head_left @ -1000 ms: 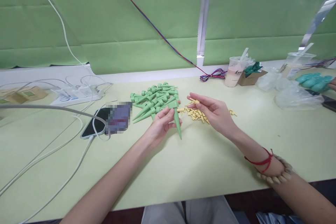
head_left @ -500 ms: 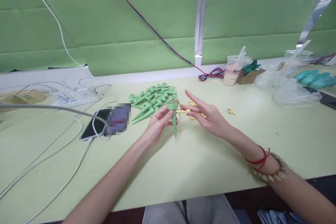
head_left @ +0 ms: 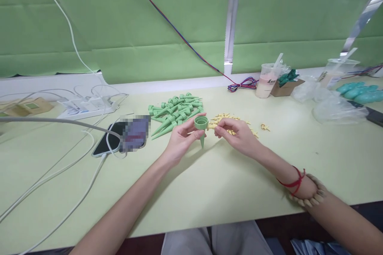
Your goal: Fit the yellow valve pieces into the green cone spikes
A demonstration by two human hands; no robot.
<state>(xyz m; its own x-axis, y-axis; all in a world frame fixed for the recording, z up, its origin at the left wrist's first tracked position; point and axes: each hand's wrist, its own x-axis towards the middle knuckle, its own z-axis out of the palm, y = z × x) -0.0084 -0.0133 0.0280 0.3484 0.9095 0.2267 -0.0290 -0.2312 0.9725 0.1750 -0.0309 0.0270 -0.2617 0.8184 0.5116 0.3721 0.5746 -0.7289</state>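
Fingers (head_left: 222, 129) well inside table edge (head_left: 209, 223)

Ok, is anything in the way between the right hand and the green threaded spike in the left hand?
Nothing visible blocks it. Only the yellow fitting, pinched by the right hand, spans the gap to the green threaded spike in the left hand. The loose yellow pieces lie on the table beyond, not in that gap.
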